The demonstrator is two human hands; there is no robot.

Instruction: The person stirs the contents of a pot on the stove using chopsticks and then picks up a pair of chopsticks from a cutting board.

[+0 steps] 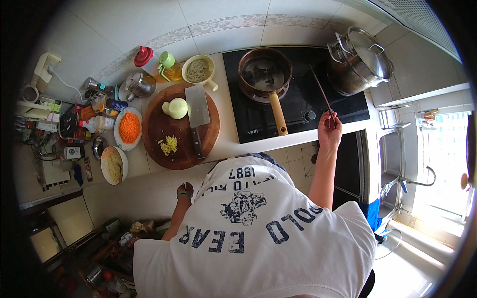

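My right hand [329, 126] holds a pair of thin dark chopsticks [321, 88], their tips pointing away from me over the black cooktop [238, 123]. Left of them a copper-coloured saucepan [244, 83] with a wooden handle stands on a burner, clear liquid inside. My left hand [185, 189] hangs below the counter's front edge, a green bangle at its wrist; nothing shows in it. On the round wooden cutting board [156, 138] lie a cleaver [197, 108], a peeled onion [177, 108] and a small heap of minced yellowish pieces [168, 145].
Beside the board are a plate of minced carrot [129, 127] and a bowl of pale mixture [111, 164]. Behind it stand a pot of noodle-like strands [198, 70], an oil bottle [171, 67] and a metal pitcher [141, 83]. A lidded steel pot [357, 63] occupies the cooktop's right.
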